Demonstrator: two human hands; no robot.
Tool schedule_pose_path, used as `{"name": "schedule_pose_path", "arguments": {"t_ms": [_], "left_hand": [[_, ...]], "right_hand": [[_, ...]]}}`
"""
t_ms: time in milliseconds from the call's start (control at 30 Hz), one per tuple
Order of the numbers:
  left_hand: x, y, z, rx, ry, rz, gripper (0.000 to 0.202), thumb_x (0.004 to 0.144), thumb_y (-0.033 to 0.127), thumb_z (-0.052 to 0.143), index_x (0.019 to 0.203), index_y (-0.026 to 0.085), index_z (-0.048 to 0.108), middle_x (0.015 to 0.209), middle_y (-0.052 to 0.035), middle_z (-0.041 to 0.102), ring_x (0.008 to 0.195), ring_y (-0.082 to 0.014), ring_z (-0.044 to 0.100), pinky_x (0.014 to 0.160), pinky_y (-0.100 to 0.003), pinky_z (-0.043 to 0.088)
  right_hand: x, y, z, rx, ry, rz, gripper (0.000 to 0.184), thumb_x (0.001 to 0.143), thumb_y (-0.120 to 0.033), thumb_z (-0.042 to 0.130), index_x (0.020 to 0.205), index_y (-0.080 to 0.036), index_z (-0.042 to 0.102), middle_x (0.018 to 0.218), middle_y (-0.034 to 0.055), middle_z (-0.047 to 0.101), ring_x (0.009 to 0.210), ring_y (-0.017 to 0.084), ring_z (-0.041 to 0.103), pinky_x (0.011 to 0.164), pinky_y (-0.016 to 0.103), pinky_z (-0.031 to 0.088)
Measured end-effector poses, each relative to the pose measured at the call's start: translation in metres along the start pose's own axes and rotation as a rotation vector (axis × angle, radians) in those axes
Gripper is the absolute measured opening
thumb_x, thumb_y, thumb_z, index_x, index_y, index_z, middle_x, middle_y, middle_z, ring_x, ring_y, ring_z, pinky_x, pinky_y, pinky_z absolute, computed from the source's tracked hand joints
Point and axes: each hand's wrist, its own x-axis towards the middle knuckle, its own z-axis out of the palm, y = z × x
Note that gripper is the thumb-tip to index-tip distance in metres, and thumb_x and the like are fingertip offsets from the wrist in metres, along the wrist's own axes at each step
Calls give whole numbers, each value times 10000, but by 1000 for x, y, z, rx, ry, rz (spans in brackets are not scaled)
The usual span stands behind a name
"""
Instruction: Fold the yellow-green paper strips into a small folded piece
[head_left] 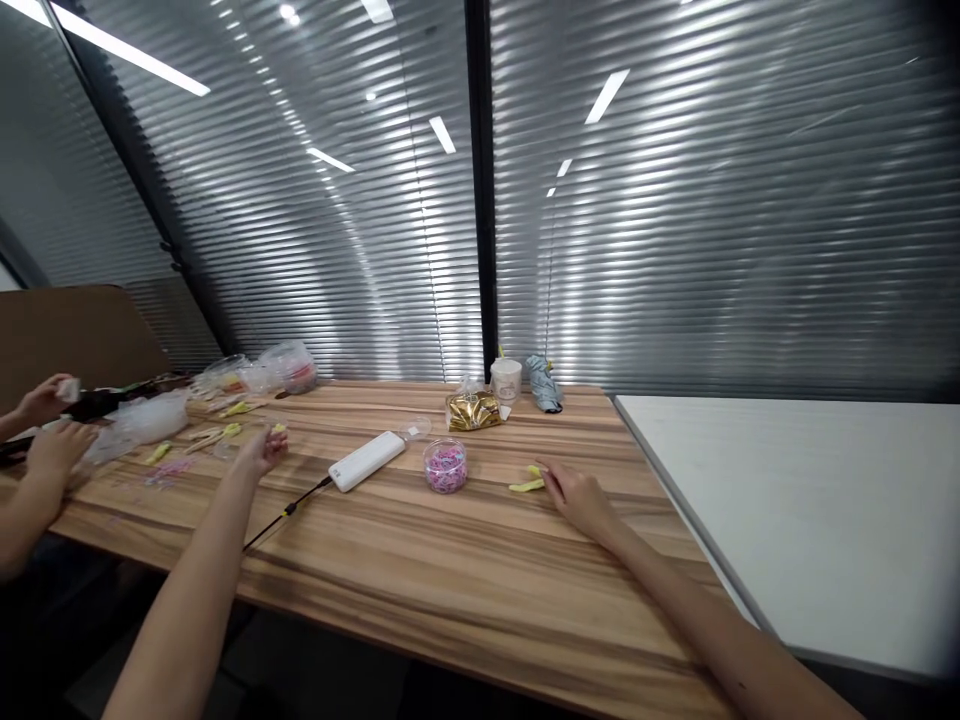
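My left hand (259,453) is raised over the left part of the table, its fingers closed on a small yellow clay-like lump (279,428) that shows at the fingertips. On the right, my right hand (579,497) rests low at the tabletop. Its thumb and fingers are drawn together at a yellow clay-like strip (527,486), with a small yellow end sticking up by the fingertips. Between my hands stands a clear round tub (445,467) of pink and purple small bits. Its clear lid (415,429) lies behind a white power bank (367,461).
A black cable (291,508) runs from the power bank to the table's front edge. Behind the tub are a gold packet (474,411), a white cup (506,380) and a grey-blue bundle (544,384). At left, a co-worker's hands (60,445) are near plastic bags (154,415) and yellow pieces.
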Motion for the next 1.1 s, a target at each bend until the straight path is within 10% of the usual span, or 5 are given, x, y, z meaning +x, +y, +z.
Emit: {"name": "schedule_pose_path", "arguments": {"t_ms": [167, 433, 600, 833, 1100], "left_hand": [[-31, -25, 12, 193, -92, 11, 80, 702, 147, 482, 656, 120, 542, 526, 12, 518, 332, -36, 334, 358, -162, 335], [-175, -76, 98, 458, -511, 984, 269, 807, 367, 439, 822, 177, 629, 637, -19, 587, 568, -129, 523, 560, -223, 411], [-243, -131, 153, 565, -1027, 1156, 151, 779, 308, 524, 787, 207, 636, 722, -39, 619, 674, -162, 573, 657, -255, 433], [-255, -206, 176, 808, -1192, 1157, 397, 831, 336, 423, 1205, 207, 447, 1183, -98, 523, 1088, -213, 465, 930, -384, 354], [-243, -209, 168, 832, -1174, 1130, 364, 830, 255, 425, 1184, 182, 461, 1105, -104, 557, 1029, -207, 489, 899, -370, 382]], "right_hand": [[0, 0, 0, 8, -28, -3, 311, 895, -251, 307, 1107, -170, 520, 976, 76, 648, 798, 176, 620, 683, 255, 436], [1, -1, -2, -40, -10, -17, 255, 890, -215, 337, 1022, -190, 554, 924, 63, 650, 835, 162, 597, 723, 241, 408], [3, -3, -5, -95, 66, 14, 225, 887, -196, 348, 982, -204, 552, 913, 53, 636, 853, 165, 571, 743, 250, 398], [5, 10, -4, -190, 92, 175, 188, 852, -169, 385, 950, -176, 546, 938, 80, 586, 907, 201, 506, 792, 304, 393], [5, 19, 3, -122, -6, 66, 227, 890, -275, 365, 1012, -174, 528, 975, 80, 560, 937, 187, 482, 825, 314, 376]]}}
